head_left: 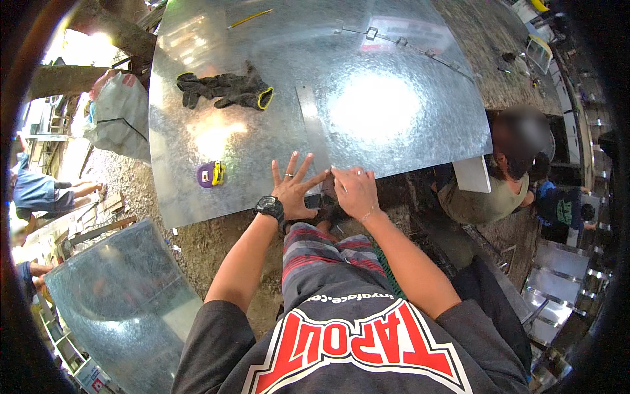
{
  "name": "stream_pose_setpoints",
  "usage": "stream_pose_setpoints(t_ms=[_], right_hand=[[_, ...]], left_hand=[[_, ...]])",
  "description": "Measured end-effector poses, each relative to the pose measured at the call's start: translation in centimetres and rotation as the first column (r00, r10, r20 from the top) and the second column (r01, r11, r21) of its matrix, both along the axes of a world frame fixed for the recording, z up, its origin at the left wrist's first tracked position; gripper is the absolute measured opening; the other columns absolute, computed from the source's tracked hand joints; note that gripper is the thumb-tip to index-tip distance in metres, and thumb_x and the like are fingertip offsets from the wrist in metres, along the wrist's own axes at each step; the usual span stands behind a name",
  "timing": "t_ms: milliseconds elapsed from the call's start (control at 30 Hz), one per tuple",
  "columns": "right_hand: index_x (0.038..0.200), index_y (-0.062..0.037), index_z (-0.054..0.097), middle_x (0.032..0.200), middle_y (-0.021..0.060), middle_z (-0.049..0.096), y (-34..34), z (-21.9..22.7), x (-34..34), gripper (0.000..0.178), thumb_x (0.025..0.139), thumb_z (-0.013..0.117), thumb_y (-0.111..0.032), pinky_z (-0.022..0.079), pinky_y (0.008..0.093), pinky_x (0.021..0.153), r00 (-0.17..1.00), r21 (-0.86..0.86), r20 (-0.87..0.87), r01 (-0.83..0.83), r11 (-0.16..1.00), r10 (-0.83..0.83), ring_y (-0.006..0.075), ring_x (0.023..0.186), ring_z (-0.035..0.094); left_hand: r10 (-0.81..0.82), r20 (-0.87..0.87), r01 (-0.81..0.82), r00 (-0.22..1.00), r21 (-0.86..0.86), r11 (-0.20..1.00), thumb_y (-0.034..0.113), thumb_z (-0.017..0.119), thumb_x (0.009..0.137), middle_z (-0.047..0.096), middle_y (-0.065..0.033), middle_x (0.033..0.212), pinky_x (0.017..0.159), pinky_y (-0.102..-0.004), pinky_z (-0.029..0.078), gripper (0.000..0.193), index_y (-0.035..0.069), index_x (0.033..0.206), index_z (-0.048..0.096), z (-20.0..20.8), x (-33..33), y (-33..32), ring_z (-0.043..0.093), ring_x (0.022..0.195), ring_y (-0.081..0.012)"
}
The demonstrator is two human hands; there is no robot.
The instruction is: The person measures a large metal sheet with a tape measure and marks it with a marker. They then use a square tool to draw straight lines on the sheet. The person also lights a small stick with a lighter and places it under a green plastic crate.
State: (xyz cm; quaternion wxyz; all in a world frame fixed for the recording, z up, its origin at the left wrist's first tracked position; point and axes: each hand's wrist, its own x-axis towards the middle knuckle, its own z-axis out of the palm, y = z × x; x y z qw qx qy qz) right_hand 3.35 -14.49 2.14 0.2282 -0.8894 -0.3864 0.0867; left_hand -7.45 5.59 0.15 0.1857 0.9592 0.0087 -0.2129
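A large shiny sheet of metal [262, 141] lies before me. My left hand [293, 189] presses on its near edge with the fingers spread, a ring on one finger and a black watch on the wrist. Just beside it, my right hand [355, 193] is closed at the same edge, its fingers curled and pinched; what they hold, if anything, is hidden. A narrow flat metal strip [308, 108] runs away from me across the sheet, its near end by my fingertips. To the left rest a purple and yellow tape measure [210, 175] and dark work gloves [226, 90] with yellow-edged cuffs.
A yellow pencil [250, 18] lies on the sheet's far part. A thin line of small square pieces [401, 42] shows at far right. Another metal sheet [121, 299] stands lower left. A person [485, 190] is close on the right, near a pale board [472, 175]; others are farther off.
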Motion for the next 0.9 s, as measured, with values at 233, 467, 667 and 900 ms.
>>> stream_pose_setpoints(t_ms=[233,467,667,900], right_hand=[[0.120,-0.0105,0.076,0.101,0.0119,0.078,4.3,-0.2,4.9,0.029,0.100,0.058,-0.022,0.043,0.0501,0.092,1.000,-0.015,0.003,0.011,1.000,-0.011,0.0340,0.101,0.067],[0.117,-0.0136,0.080,0.099,0.0128,0.078,-2.2,2.9,-1.2,0.031,0.098,0.060,-0.027,0.042,0.0509,0.091,0.977,-0.419,-0.172,-0.188,0.888,0.126,0.0355,0.098,0.067],[0.114,-0.0155,0.081,0.097,0.0161,0.078,-11.2,0.1,-10.0,0.030,0.096,0.064,-0.031,0.045,0.0504,0.087,0.898,-0.135,-0.386,0.172,0.976,-0.211,0.0350,0.094,0.070],[0.118,-0.0122,0.080,0.105,0.0196,0.078,-14.4,-3.0,-13.6,0.033,0.098,0.065,-0.033,0.052,0.0491,0.092,0.749,-0.108,-0.503,0.441,0.891,-0.432,0.0402,0.098,0.073]], left_hand=[[-0.006,0.024,0.007,1.000,-0.035,0.999,0.059,0.086,0.059,0.003,-0.0079,0.180,0.118,-0.0802,-0.011,0.121,0.048,0.166,0.029,0.4,0.3,0.0,-0.009,0.164,-0.0417],[0.004,0.036,-0.003,0.999,-0.020,1.000,0.055,0.088,0.060,0.001,-0.0094,0.180,0.118,-0.0803,-0.011,0.122,0.049,0.166,0.028,0.0,-0.1,0.0,-0.010,0.163,-0.0423],[-0.014,0.035,0.014,0.999,-0.027,1.000,0.054,0.088,0.062,0.001,-0.0119,0.180,0.119,-0.0793,-0.011,0.120,0.048,0.166,0.028,0.5,0.1,0.0,-0.011,0.163,-0.0417],[-0.031,0.099,0.036,0.995,-0.049,0.998,0.054,0.086,0.065,0.002,-0.0151,0.179,0.121,-0.0778,-0.009,0.118,0.044,0.167,0.027,-0.2,-2.1,2.0,-0.005,0.164,-0.0432]])
